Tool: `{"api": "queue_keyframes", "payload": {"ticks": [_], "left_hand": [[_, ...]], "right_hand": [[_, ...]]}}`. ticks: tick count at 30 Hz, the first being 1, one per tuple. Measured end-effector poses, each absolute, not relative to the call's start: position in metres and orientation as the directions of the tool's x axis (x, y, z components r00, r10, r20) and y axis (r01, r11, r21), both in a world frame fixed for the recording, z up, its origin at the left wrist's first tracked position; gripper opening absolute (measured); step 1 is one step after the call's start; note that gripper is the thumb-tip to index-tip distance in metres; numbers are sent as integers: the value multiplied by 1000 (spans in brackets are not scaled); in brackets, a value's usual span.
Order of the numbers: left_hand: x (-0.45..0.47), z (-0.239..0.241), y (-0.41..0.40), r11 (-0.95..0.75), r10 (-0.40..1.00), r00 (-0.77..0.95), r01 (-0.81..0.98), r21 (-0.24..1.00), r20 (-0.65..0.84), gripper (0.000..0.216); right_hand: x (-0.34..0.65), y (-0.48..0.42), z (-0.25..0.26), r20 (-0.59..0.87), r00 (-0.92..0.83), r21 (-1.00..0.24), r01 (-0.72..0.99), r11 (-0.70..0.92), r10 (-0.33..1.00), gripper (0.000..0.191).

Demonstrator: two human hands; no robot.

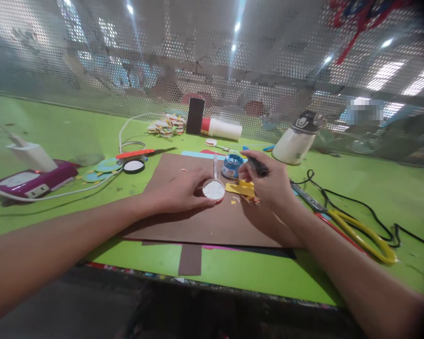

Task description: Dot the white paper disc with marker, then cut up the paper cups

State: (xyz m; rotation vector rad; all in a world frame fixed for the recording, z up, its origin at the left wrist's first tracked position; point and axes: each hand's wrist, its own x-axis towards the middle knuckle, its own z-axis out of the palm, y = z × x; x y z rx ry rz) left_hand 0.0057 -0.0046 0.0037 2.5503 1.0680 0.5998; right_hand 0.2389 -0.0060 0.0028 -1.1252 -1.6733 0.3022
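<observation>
My left hand point(183, 190) rests on a brown paper sheet point(205, 221) and pinches a small round white dotted disc with a red rim point(214, 189). My right hand point(270, 181) is closed round a dark pen or marker point(256, 165), its tip pointing toward the left. Under that hand lie yellow paper pieces point(240, 189) and small scraps. A small blue glue pot point(232, 165) stands just behind the disc, between the two hands.
Yellow-handled scissors point(353, 226) and a black cable point(356, 207) lie to the right. A white kettle-like jug point(297, 139) stands behind. At left sit a purple power strip with a white charger point(31, 176), paper circles point(108, 165), and a black-rimmed lid point(134, 165). A perforated metal screen point(212, 70) closes the back.
</observation>
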Motion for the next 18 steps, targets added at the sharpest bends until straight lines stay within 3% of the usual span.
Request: {"api": "queue_keyframes", "payload": {"ticks": [5, 12, 15, 18], "left_hand": [[6, 6, -6, -669, 732, 654, 641, 376, 188, 57], [8, 8, -7, -638, 753, 643, 662, 394, 139, 75], [8, 7, -6, -626, 759, 638, 663, 411, 126, 74], [7, 7, -6, -622, 761, 634, 653, 433, 136, 70]], "right_hand": [[245, 1, 7, 698, 84, -556, 689, 464, 711, 36], [252, 8, 6, 658, 122, -559, 740, 373, 743, 42], [250, 5, 9, 655, 168, -608, 696, 382, 737, 43], [243, -2, 17, 593, 255, -738, 552, 389, 764, 44]]}}
